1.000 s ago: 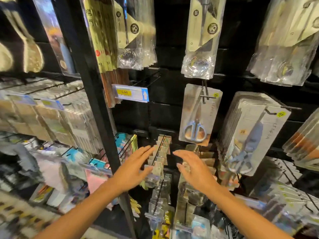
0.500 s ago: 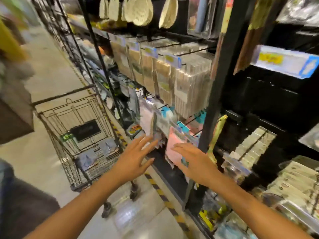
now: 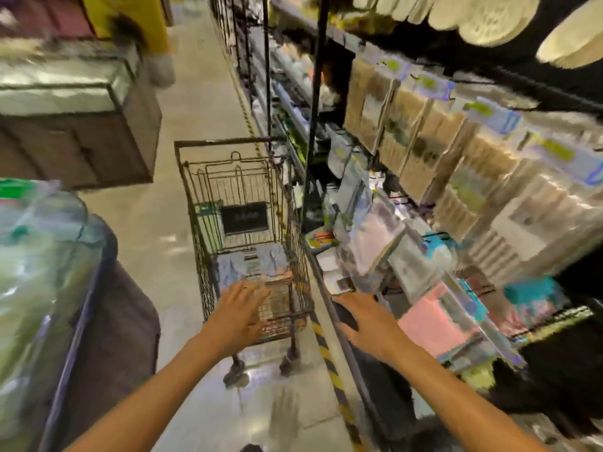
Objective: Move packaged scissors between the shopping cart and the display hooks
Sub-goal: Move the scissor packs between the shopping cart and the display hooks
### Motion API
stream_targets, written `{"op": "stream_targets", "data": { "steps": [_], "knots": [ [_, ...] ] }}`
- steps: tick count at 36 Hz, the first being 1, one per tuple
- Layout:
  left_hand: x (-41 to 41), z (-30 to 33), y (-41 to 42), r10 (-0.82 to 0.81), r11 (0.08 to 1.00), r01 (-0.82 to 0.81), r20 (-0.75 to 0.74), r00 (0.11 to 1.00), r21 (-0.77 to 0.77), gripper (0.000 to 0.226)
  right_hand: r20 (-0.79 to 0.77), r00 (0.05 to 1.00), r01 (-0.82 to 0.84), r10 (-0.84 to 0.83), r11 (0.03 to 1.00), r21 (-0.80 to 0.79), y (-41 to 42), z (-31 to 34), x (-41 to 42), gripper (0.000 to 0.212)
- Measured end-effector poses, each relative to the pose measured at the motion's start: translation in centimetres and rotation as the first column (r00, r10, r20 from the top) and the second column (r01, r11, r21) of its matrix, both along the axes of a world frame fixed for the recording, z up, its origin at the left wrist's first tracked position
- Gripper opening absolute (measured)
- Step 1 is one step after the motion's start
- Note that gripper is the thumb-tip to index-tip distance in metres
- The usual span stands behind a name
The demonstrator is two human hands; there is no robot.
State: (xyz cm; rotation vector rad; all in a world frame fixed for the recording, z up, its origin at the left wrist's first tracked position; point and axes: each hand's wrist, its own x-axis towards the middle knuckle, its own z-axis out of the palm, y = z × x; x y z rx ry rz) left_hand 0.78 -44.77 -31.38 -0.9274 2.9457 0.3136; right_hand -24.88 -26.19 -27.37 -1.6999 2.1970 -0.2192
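Wire shopping cart (image 3: 248,203) stands before us with packaged scissors (image 3: 251,265) lying flat on its floor — our left hand (image 3: 239,316) and right hand (image 3: 368,321), fingers spread and empty, reach forward; these packs, we judge, await hanging.

hazard-striped floor tape (image 3: 329,363) beside shelf rail (image 3: 350,353)

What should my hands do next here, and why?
Probably lower the left hand into the shopping cart and take one of the flat packages lying on its floor. Both hands are open and hold nothing, the left is already over the cart's near edge, and the right hand is off beside the shelf. The blur hides what the packages are.
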Motion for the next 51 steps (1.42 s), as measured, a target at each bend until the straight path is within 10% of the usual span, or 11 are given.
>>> {"op": "stream_targets", "data": {
  "steps": [29,51],
  "knots": [
    [-6.9,-8.4,-17.0,0.328,0.915,-0.364,0.203,0.923,0.175,0.07,0.18,0.955,-0.273,0.235,0.934,0.231,-27.4,-11.2,-8.1,0.064],
    [-10.2,-21.3,-31.1,0.32,0.865,-0.387,0.241,0.916,0.32,0.069,0.292,0.943,0.009,-0.157,0.893,0.45,-41.8,-23.3,-8.2,0.054]
  ]
}}
